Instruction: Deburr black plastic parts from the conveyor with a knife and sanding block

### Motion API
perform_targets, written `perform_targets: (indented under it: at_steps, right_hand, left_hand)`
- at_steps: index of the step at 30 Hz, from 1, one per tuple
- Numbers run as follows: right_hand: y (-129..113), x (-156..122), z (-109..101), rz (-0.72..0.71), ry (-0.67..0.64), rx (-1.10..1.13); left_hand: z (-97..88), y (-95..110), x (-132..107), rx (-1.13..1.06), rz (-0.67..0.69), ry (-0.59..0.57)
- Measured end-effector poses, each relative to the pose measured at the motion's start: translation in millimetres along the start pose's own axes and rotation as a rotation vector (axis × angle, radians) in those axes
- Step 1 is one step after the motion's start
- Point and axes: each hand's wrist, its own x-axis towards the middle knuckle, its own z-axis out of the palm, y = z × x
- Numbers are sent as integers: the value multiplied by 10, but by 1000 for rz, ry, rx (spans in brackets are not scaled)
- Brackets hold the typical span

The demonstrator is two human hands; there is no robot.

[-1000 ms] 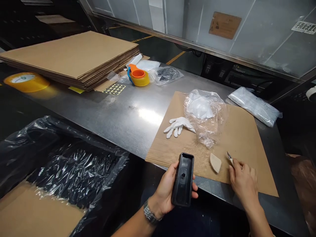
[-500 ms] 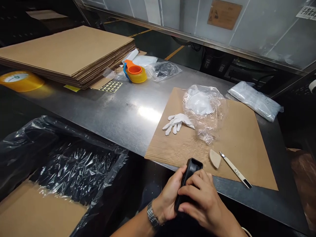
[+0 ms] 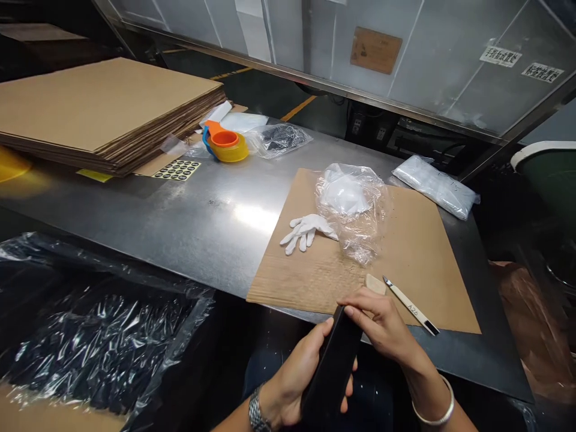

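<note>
My left hand [image 3: 297, 378] wraps around a long black plastic part [image 3: 330, 369] and holds it below the table's front edge. My right hand [image 3: 382, 324] pinches the part's upper end with its fingers closed. Just beyond my right hand, on a brown cardboard sheet [image 3: 423, 252], lie a small beige wedge-shaped piece [image 3: 375, 282] and a thin white-handled knife [image 3: 410, 306]. A white glove [image 3: 306, 231] and a crumpled clear plastic bag [image 3: 355, 207] rest further back on the same sheet.
The steel table [image 3: 193, 216] carries a stack of cardboard sheets [image 3: 99, 108], a sheet of black round stickers [image 3: 176, 170], an orange-and-yellow tape dispenser [image 3: 225, 144], and clear bags [image 3: 434, 186]. A box lined with black plastic [image 3: 90, 336] stands at lower left.
My right hand let go of the knife, which now lies on the cardboard, and came over to grip the black part. The part has turned so its back faces me.
</note>
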Motion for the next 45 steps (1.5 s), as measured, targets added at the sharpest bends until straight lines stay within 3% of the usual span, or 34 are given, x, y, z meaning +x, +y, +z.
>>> perform_targets:
  at_steps: [2, 4, 7, 9, 12, 14, 17, 21, 24, 27, 29, 33, 35, 39, 41, 43, 45]
  right_hand:
    - [46, -57, 56, 149, 75, 160]
    - [65, -194, 169, 219, 161, 209]
    - [60, -440, 399, 173, 28, 232]
    - [52, -532, 534, 190, -35, 326]
    - [52, -501, 622, 253, 45, 386]
    - [69, -415, 596, 300, 78, 363]
    - [120, -296, 497, 349, 134, 307]
    - [210, -236, 408, 236, 289, 174]
    - [283, -242, 392, 129, 334, 177]
    - [327, -252, 392, 128, 334, 235]
    - [313, -263, 406, 164, 320, 269]
    - [190, -306, 483, 216, 252, 431]
    - [124, -315, 515, 258, 226, 524]
    - [58, -277, 470, 447, 332, 664]
    - [45, -254, 407, 510, 333, 674]
    - [35, -243, 354, 513, 299, 622]
    - [32, -244, 332, 479, 274, 537]
  left_hand:
    - [2, -7, 18, -16, 43, 15]
    - [15, -7, 33, -51, 200, 99]
    - [38, 1, 46, -93, 449, 248]
    - [46, 0, 51, -87, 544, 318]
    - [47, -27, 58, -31, 621, 390]
    - [46, -52, 61, 16, 607, 415]
    - [49, -75, 61, 117, 474, 361]
    - [23, -53, 50, 148, 371, 220]
    - [-27, -17, 28, 40, 306, 60]
    - [-62, 6, 16, 37, 329, -130]
    - [-60, 10, 26, 92, 430, -88]
    - [-23, 4, 74, 266, 664, 194]
    - [-22, 0, 80, 358, 720, 233]
    - [-84, -15, 13, 599, 682, 179]
    - [-116, -27, -44, 676, 664, 205]
    - [-120, -41, -100, 696, 625, 221]
    - [-92, -53, -147, 702, 501, 160]
